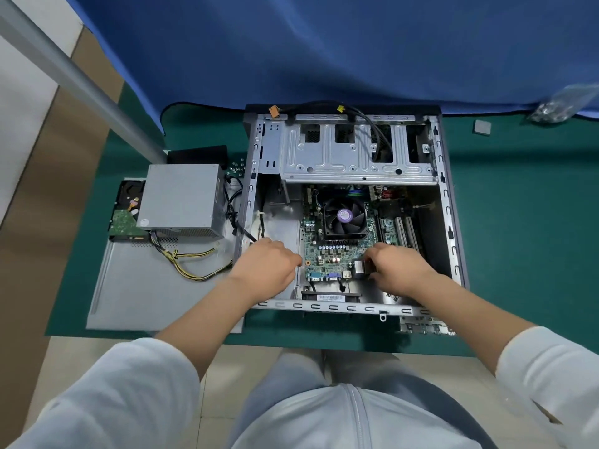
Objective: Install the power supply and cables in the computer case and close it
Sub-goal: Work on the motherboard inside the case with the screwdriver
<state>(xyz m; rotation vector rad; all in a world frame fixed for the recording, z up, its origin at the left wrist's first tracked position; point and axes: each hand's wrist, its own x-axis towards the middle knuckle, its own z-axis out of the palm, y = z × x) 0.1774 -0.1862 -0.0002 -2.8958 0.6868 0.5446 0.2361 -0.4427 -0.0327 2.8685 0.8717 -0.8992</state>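
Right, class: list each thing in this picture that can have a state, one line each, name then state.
computer case: open, side panel off.
power supply: outside the case, not installed.
side panel: flat on the mat, under the power supply.
cooler fan: mounted on the motherboard.
left hand: inside the case, holding nothing visible.
right hand: gripping a small dark part.

Head-worn camera looks steeply down, close above the open computer case point(449, 202).

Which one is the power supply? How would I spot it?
Find the open computer case on the green mat. Left of it, outside, a plain grey metal box sits on the flat side panel: the power supply. Only it trails yellow-and-black wires.
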